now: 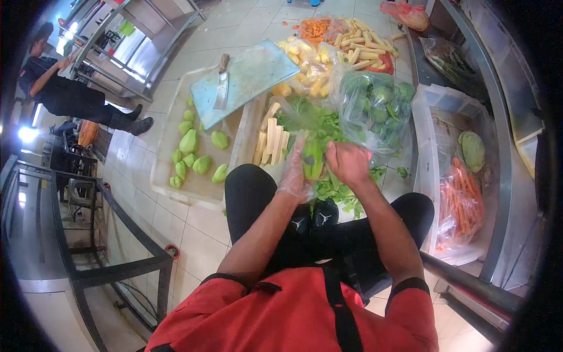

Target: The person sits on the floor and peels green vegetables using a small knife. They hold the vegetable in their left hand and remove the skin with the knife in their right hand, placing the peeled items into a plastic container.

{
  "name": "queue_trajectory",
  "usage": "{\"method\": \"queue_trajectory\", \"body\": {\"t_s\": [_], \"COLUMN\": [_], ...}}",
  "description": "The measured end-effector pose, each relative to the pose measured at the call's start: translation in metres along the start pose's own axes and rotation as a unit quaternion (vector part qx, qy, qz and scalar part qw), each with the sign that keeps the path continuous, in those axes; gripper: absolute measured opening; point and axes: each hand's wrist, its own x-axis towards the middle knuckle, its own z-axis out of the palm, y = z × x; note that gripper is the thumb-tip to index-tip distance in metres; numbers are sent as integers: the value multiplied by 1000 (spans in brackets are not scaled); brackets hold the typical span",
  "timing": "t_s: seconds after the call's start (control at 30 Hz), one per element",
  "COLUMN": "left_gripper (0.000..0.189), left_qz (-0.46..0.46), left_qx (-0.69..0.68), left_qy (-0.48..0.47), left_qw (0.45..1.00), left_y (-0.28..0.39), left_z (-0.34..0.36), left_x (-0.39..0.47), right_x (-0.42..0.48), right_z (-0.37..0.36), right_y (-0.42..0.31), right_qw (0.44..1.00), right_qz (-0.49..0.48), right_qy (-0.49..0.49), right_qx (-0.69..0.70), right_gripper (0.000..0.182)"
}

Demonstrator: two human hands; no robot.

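My left hand (297, 174), in a clear plastic glove, grips a bright green leafy stalk (313, 158) above a heap of greens. My right hand (350, 163) is closed in a fist just right of the stalk. A pink end (369, 155), apparently of a tool's handle, pokes out at the fist's outer edge; the rest is hidden. Leafy greens (327, 118) lie beyond both hands, and loose leaves (347, 196) lie below them on the floor. Pale cut vegetable sticks (273, 140) stand bunched left of my left hand.
A blue cutting board (259, 72) bearing a cleaver (222, 90) rests across a tray (165, 176) of peeled green vegetables (189, 141). Bagged green vegetables (380, 103), yellow vegetables (308, 57) and carrot pieces (314, 28) lie ahead. A crate (425, 127) holds carrots (459, 202). A person (66, 92) stands left.
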Motion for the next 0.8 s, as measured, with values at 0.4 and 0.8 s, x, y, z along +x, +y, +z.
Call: {"method": "queue_trajectory", "body": {"t_s": [0.4, 0.8], "left_gripper": [63, 60], "left_qz": [35, 28], "left_qx": [-84, -102], "left_qy": [46, 47], "left_qw": [995, 993], "left_y": [9, 5], "left_z": [14, -5], "left_x": [0, 8], "right_x": [15, -12], "right_z": [-2, 8], "right_y": [77, -11], "right_qw": [966, 992], "right_qz": [237, -107], "right_qy": [-90, 68], "right_qx": [-55, 12], "right_gripper": [59, 31]}}
